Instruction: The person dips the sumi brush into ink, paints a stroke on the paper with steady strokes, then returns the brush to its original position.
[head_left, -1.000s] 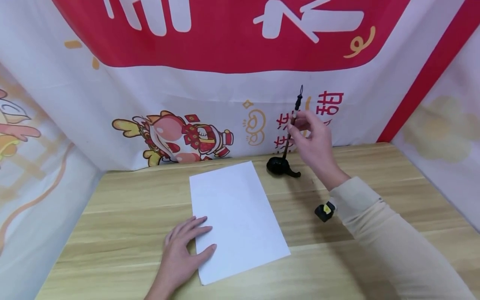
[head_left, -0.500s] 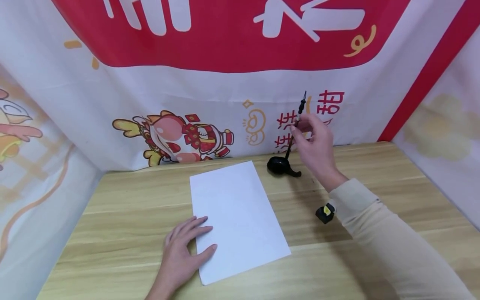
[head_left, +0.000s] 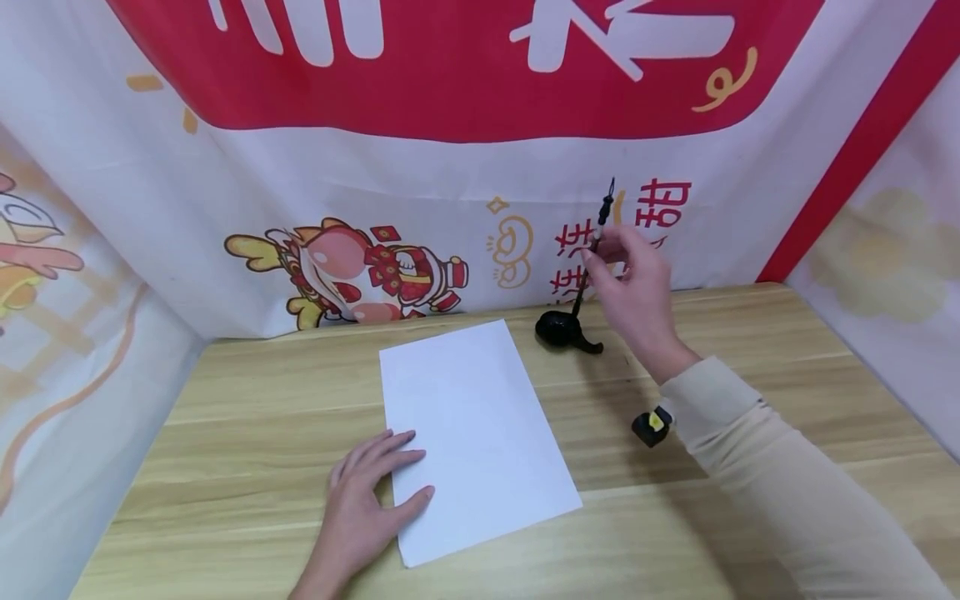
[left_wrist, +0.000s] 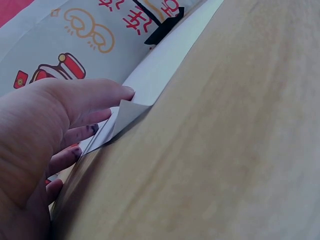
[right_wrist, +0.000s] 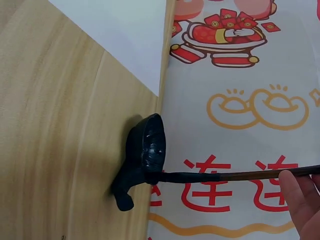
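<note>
A white sheet of paper (head_left: pixel 472 433) lies on the wooden table (head_left: pixel 262 400). My left hand (head_left: pixel 367 500) rests flat on its lower left corner, fingers spread; in the left wrist view that left hand (left_wrist: pixel 60 130) presses the paper (left_wrist: pixel 160 70) near a lifted corner. My right hand (head_left: pixel 633 275) pinches a calligraphy brush (head_left: pixel 588 258) held nearly upright, its tip in a small black ink dish (head_left: pixel 558 329). The right wrist view shows the brush (right_wrist: pixel 225 176) reaching into the dish (right_wrist: pixel 145 150), with a fingertip (right_wrist: pixel 300 197) on the shaft.
A small black and yellow object (head_left: pixel 651 423) lies on the table beside my right sleeve (head_left: pixel 750 467). Printed red and white cloth (head_left: pixel 450 167) closes the back and both sides. Bare wood (head_left: pixel 825 375) spreads to the right of the dish.
The right hand and the brush top have shifted slightly to the right while the tip stays in the ink dish. The left hand and paper have not moved.
</note>
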